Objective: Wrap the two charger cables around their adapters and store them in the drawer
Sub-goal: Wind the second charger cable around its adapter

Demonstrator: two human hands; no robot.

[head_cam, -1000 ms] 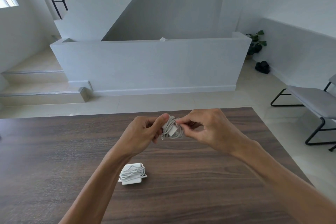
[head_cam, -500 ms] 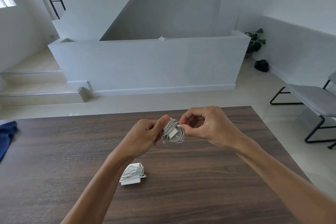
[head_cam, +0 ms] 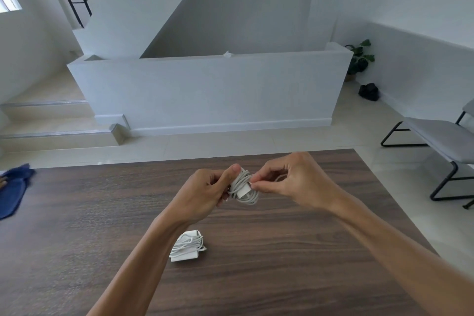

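Note:
Above the dark wooden table (head_cam: 282, 251) my left hand (head_cam: 205, 192) grips a small white adapter (head_cam: 242, 188) with its white cable coiled loosely round it. My right hand (head_cam: 292, 182) pinches the cable at the adapter's right side with thumb and fingertips. A second white adapter (head_cam: 188, 246), its cable wound round it, lies flat on the table below my left forearm, touched by neither hand. No drawer is in view.
A blue cloth (head_cam: 12, 190) lies at the table's far left edge. A grey bench (head_cam: 441, 136) on black legs stands on the floor to the right. A low white wall (head_cam: 210, 90) and steps lie beyond the table.
My right hand has shifted its pinch along the cable at the adapter's side, and the coil hangs a little lower. The view turned slightly left, bringing the blue cloth into sight.

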